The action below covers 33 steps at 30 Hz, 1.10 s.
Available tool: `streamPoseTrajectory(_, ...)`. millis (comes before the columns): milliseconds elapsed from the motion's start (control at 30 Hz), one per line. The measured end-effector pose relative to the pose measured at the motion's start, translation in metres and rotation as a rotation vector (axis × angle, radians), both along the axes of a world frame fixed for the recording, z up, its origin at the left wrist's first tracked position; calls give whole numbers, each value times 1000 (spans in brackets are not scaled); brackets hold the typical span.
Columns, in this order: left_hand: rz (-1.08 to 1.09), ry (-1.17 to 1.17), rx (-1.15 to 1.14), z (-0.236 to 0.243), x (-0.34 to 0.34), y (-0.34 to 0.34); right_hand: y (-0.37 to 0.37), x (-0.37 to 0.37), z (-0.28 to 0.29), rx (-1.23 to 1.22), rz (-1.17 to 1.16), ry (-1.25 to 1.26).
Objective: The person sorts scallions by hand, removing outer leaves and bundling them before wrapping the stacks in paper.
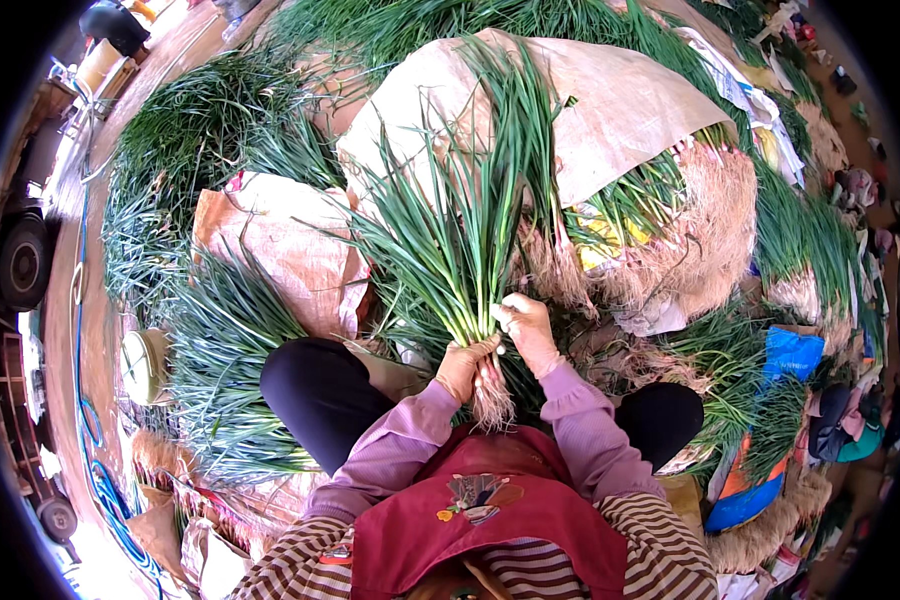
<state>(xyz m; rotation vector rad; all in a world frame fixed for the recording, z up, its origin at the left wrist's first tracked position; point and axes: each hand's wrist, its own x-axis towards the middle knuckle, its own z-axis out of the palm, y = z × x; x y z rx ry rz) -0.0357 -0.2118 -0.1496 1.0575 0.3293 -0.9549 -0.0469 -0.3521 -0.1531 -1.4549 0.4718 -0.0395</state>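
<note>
Left hand (464, 369) closed round scallion bunch (470, 285), right hand (527, 333) pinching its side

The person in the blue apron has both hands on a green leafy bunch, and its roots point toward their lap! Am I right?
Not quite: the head view shows a red apron. Both the left hand and right hand are on the green leafy bunch.

Looks like a farm produce yard: heaped far and left with green onion-like plants (205, 130), partly draped in tan sacking (625, 115), edged at left by a vehicle's wheel (24, 262).
</note>
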Motion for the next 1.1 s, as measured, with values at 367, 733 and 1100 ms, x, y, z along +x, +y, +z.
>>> streamPoseTrajectory(367,89,-147,-113,-3,6,8,-83,9,-17,-928,270,251)
streamPoseTrajectory(733,114,-26,-151,5,18,17,-148,95,39,-1308,-152,357)
streamPoseTrajectory(1100,43,144,-293,-15,9,-6,-30,-29,27,-640,452,136)
